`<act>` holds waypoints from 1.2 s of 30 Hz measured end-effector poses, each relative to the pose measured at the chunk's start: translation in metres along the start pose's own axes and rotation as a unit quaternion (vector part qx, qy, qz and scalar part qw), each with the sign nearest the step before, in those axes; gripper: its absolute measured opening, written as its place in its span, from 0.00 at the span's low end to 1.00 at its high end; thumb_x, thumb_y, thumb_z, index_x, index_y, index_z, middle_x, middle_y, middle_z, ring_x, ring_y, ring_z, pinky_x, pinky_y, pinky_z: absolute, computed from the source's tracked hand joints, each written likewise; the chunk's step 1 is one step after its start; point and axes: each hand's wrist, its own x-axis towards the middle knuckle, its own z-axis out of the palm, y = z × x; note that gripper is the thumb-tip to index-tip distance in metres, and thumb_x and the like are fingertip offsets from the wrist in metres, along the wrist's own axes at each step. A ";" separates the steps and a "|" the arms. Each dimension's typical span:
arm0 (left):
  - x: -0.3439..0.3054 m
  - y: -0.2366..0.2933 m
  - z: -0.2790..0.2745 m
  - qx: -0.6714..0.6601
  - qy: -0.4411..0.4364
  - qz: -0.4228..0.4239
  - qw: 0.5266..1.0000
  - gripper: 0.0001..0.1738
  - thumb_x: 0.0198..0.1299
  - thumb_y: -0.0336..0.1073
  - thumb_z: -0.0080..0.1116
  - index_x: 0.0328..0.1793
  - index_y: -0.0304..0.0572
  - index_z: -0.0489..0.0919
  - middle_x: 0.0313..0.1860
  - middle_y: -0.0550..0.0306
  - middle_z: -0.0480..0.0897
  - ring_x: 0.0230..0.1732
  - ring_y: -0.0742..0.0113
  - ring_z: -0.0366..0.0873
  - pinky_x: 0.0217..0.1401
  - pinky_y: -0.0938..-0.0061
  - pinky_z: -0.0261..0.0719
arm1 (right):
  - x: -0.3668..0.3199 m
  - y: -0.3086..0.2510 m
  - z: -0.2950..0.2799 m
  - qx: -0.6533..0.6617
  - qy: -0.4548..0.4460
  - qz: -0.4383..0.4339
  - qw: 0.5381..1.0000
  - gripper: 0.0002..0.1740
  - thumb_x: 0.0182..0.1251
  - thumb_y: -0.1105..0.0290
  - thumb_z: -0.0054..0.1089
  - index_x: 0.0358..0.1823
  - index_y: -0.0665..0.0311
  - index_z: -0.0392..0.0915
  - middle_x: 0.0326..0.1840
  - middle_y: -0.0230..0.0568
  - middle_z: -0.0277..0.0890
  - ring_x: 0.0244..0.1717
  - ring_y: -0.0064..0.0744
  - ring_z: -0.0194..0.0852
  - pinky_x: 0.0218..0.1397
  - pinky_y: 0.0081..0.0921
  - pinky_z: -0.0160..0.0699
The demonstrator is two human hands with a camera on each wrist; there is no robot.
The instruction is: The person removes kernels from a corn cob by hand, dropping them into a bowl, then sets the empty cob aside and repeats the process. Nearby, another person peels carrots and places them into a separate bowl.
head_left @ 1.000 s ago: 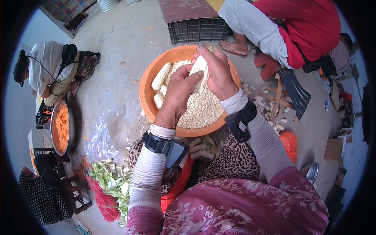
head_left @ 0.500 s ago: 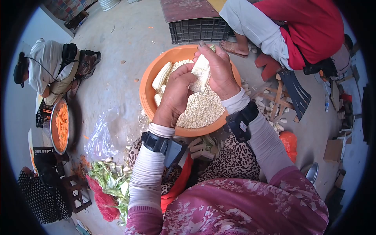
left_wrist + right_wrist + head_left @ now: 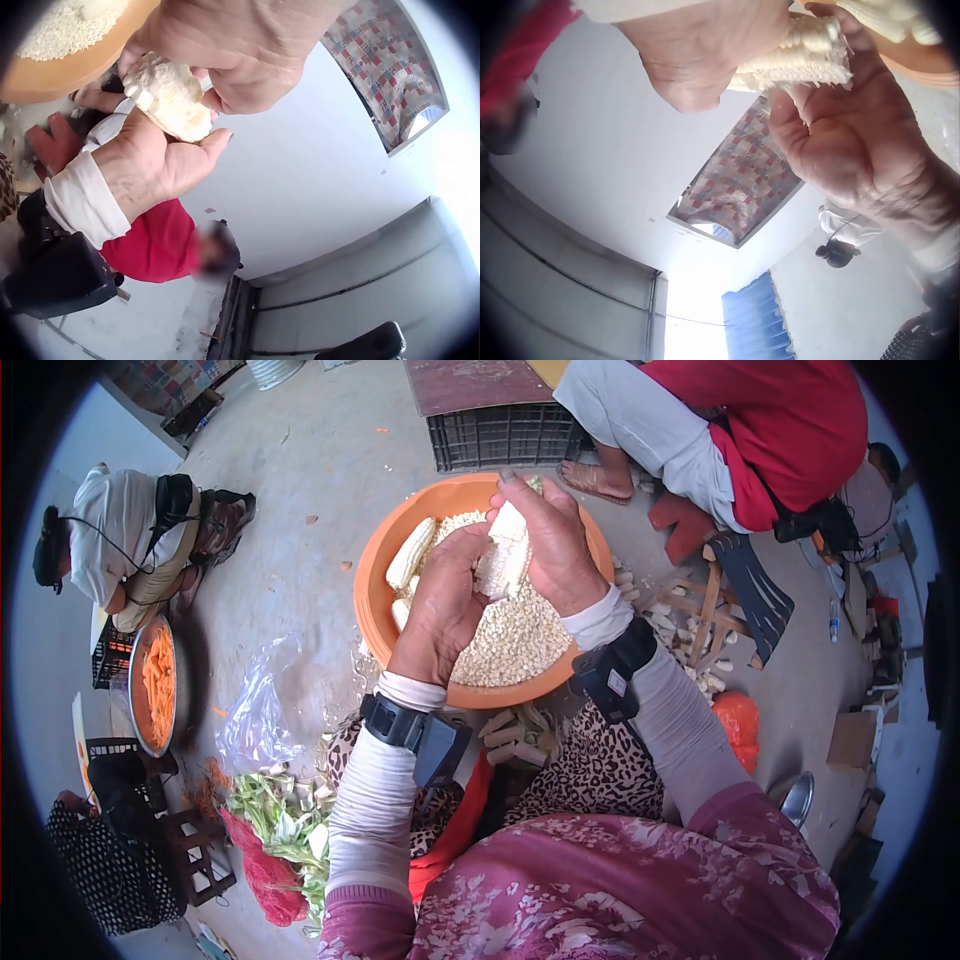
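A partly shelled white corn cob (image 3: 508, 550) is held over the orange basin (image 3: 372, 575) in the head view. My right hand (image 3: 562, 555) grips its upper part, fingers wrapped round the far side. On the near end, my left hand (image 3: 447, 600) holds with curled fingers and thumb at the kernels. The right wrist view shows the cob (image 3: 802, 60) between the right hand (image 3: 697, 52) and the left palm (image 3: 855, 142). Rows of kernels remain along one side, and a rough stripped face shows beside them. Loose kernels (image 3: 510, 645) fill much of the basin.
Whole corn cobs (image 3: 410, 555) lie at the basin's left. Bare cobs (image 3: 515, 738) lie by my lap, and husks (image 3: 285, 825) at lower left. A black crate (image 3: 505, 438) stands behind the basin. Another person in red (image 3: 780, 430) sits at right; a plastic bag (image 3: 260, 705) lies at left.
The left thumb has shifted along the cob's near end, and more of its stripped face shows. The right hand keeps its grip with only slight movement.
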 end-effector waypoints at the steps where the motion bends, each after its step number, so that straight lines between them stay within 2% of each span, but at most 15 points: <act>1: 0.001 -0.001 -0.001 0.002 -0.007 0.007 1.000 0.15 0.60 0.31 0.40 0.53 0.37 0.69 0.46 0.55 0.76 0.46 0.65 0.77 0.50 0.67 0.77 | 0.000 0.000 0.000 -0.003 0.001 0.002 1.000 0.14 0.60 0.65 0.61 0.36 0.67 0.68 0.27 0.37 0.71 0.24 0.24 0.73 0.27 0.21 0.73; 6: 0.001 -0.004 -0.001 -0.006 -0.023 0.026 0.999 0.18 0.57 0.27 0.38 0.54 0.33 0.69 0.47 0.54 0.76 0.46 0.66 0.76 0.50 0.69 0.76 | -0.002 0.000 0.003 -0.015 0.001 0.005 1.000 0.14 0.60 0.66 0.61 0.36 0.68 0.68 0.27 0.37 0.71 0.23 0.25 0.74 0.26 0.21 0.73; 9: -0.001 -0.006 0.003 0.031 0.003 0.040 0.999 0.20 0.57 0.26 0.37 0.56 0.30 0.68 0.47 0.53 0.76 0.45 0.67 0.76 0.50 0.70 0.76 | -0.003 0.001 0.004 -0.020 0.005 -0.002 1.000 0.14 0.60 0.66 0.61 0.36 0.68 0.68 0.27 0.37 0.71 0.23 0.24 0.73 0.26 0.21 0.73; 12: -0.001 -0.006 0.003 0.052 0.019 0.049 0.997 0.21 0.56 0.25 0.36 0.56 0.29 0.68 0.48 0.52 0.76 0.46 0.67 0.76 0.51 0.70 0.75 | -0.002 0.001 0.001 -0.051 -0.007 0.003 0.999 0.12 0.61 0.65 0.60 0.38 0.64 0.70 0.31 0.37 0.74 0.28 0.23 0.75 0.32 0.20 0.74; 15: -0.002 -0.004 0.004 0.037 0.017 0.045 0.998 0.21 0.56 0.25 0.36 0.56 0.31 0.69 0.47 0.54 0.76 0.46 0.67 0.76 0.51 0.70 0.75 | 0.001 0.000 -0.001 -0.025 -0.017 0.005 1.000 0.12 0.61 0.65 0.60 0.37 0.64 0.70 0.30 0.37 0.74 0.28 0.23 0.75 0.32 0.20 0.74; 20: -0.003 -0.003 0.006 -0.031 0.010 0.020 0.999 0.16 0.64 0.33 0.39 0.55 0.38 0.70 0.47 0.57 0.77 0.46 0.68 0.76 0.49 0.70 0.76 | 0.002 -0.001 -0.003 -0.010 -0.010 0.005 1.000 0.12 0.61 0.65 0.61 0.38 0.64 0.70 0.30 0.37 0.74 0.29 0.24 0.75 0.33 0.20 0.74; 23: 0.000 -0.008 0.003 -0.020 0.004 0.029 0.999 0.15 0.67 0.36 0.40 0.55 0.39 0.70 0.47 0.57 0.77 0.47 0.68 0.76 0.50 0.69 0.76 | 0.000 -0.001 -0.003 -0.008 -0.010 0.004 1.000 0.12 0.61 0.65 0.61 0.38 0.64 0.70 0.30 0.37 0.73 0.29 0.24 0.75 0.33 0.20 0.74; 36: -0.004 -0.006 0.007 -0.003 0.011 0.028 1.000 0.17 0.64 0.32 0.41 0.57 0.38 0.70 0.49 0.57 0.76 0.48 0.67 0.76 0.52 0.69 0.74 | 0.002 -0.002 -0.003 -0.012 -0.001 0.004 1.000 0.12 0.61 0.65 0.61 0.37 0.64 0.70 0.30 0.37 0.73 0.29 0.24 0.74 0.32 0.20 0.74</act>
